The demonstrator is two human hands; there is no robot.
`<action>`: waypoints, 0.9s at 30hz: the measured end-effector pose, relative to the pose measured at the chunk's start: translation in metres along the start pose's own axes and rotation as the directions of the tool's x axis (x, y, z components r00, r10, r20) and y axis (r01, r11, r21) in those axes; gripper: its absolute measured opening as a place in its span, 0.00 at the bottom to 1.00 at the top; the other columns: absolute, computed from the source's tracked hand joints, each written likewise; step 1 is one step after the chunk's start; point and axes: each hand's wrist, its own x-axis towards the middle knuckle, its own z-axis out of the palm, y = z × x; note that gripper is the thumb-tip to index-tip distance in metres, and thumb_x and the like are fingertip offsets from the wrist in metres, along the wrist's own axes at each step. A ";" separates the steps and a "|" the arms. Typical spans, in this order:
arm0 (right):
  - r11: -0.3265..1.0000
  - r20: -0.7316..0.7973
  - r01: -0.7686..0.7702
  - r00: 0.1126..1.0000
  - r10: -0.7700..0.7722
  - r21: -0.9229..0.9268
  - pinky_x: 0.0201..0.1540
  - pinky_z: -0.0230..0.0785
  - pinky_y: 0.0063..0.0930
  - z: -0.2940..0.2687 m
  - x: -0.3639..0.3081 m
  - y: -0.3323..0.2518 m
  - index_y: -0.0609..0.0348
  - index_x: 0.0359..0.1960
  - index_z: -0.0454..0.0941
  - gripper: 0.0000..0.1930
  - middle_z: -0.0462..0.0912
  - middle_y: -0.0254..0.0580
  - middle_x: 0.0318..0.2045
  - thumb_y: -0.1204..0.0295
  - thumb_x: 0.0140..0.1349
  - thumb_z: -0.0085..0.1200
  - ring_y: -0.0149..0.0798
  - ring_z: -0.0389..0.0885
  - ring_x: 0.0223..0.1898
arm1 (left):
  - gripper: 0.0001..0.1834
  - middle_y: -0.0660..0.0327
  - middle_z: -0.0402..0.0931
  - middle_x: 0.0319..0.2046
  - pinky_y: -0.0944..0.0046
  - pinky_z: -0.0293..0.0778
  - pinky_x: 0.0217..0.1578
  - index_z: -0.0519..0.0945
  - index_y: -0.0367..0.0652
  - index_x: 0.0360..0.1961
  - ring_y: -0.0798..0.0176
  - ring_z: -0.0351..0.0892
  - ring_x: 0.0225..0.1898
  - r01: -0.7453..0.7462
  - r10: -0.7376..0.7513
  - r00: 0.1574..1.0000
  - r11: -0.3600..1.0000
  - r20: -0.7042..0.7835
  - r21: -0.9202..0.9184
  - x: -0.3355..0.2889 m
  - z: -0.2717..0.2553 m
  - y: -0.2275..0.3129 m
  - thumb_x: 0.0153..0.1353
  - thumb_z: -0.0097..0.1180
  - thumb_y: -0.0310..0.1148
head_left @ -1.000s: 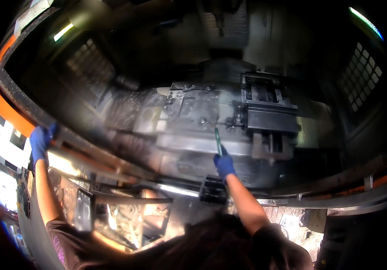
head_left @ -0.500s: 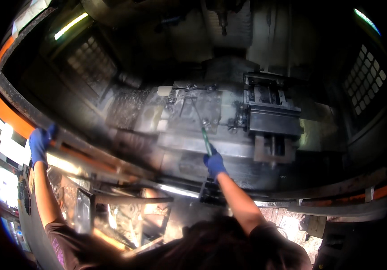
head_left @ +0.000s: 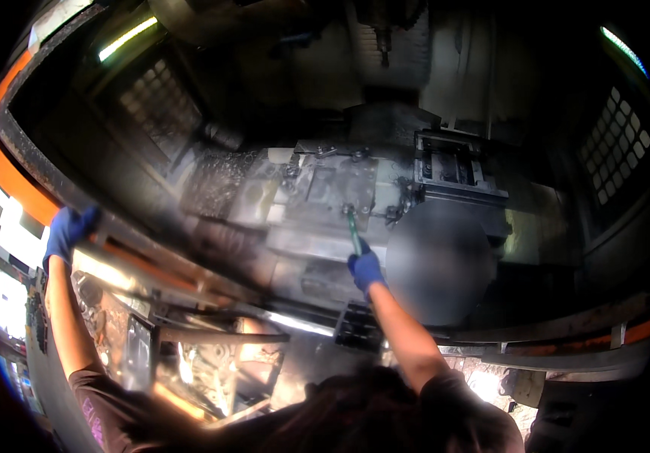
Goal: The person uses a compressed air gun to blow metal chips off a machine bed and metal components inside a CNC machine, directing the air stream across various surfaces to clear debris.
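Observation:
My right hand, in a blue glove, is closed around a slim green-handled tool. It reaches over the front of a metal machine bed. The tool points up and away, its far end by a bolt fitting at the near edge of a flat metal plate. Any thin shaft beyond the green part is too blurred to make out. My left hand, also blue-gloved, grips the dark and orange machine frame on the left.
A vise-like block stands right of the plate; a blurred round grey patch hides its near part. A spindle hangs at the back. Chips lie on the left. A dark slotted tray sits below my right wrist.
The tool's thin shaft, seen over the plate before, no longer shows. My right hand has shifted slightly right and down in the picture. The round grey patch has appeared. My left hand stays put.

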 end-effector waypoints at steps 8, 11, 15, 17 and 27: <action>0.990 -0.004 -0.073 0.997 0.074 0.121 0.25 0.67 0.32 -0.004 0.001 0.001 0.43 0.58 0.72 0.26 0.78 0.44 0.26 0.74 0.55 0.52 0.36 0.74 0.21 | 0.34 0.61 0.75 0.09 0.64 0.73 0.25 0.82 0.45 0.10 0.63 0.77 0.14 -0.005 0.006 1.000 0.995 0.010 -0.095 -0.005 -0.005 0.010 0.56 0.50 0.64; 0.986 0.008 -0.072 0.997 0.072 0.148 0.25 0.67 0.32 -0.002 -0.002 -0.002 0.43 0.59 0.71 0.26 0.78 0.43 0.26 0.73 0.56 0.52 0.36 0.73 0.21 | 0.34 0.61 0.76 0.09 0.64 0.74 0.26 0.82 0.45 0.10 0.63 0.78 0.15 -0.013 0.014 1.000 0.991 0.003 -0.130 -0.006 -0.006 0.011 0.54 0.51 0.65; 0.998 0.015 0.035 0.999 -0.036 0.057 0.24 0.66 0.30 0.001 -0.005 -0.010 0.41 0.59 0.71 0.26 0.76 0.39 0.25 0.75 0.57 0.51 0.32 0.71 0.21 | 0.34 0.61 0.76 0.10 0.65 0.74 0.26 0.83 0.46 0.11 0.64 0.78 0.15 0.039 -0.037 0.999 0.994 0.023 -0.101 -0.006 -0.009 0.013 0.54 0.51 0.66; 0.992 -0.004 0.120 0.993 -0.120 0.049 0.24 0.65 0.29 0.004 -0.001 -0.007 0.44 0.60 0.69 0.26 0.76 0.39 0.26 0.76 0.58 0.51 0.30 0.69 0.21 | 0.35 0.61 0.77 0.10 0.65 0.73 0.27 0.83 0.46 0.11 0.64 0.78 0.15 0.037 -0.037 0.999 0.996 0.004 -0.077 -0.005 -0.008 0.012 0.54 0.50 0.67; 0.993 0.222 -0.106 0.971 0.091 0.058 0.20 0.64 0.29 -0.015 -0.032 -0.035 0.43 0.60 0.69 0.27 0.74 0.36 0.19 0.76 0.56 0.52 0.32 0.69 0.16 | 0.38 0.61 0.76 0.10 0.63 0.74 0.28 0.83 0.46 0.11 0.62 0.78 0.15 0.025 -0.026 0.999 0.998 -0.018 -0.061 -0.009 -0.006 0.013 0.54 0.46 0.70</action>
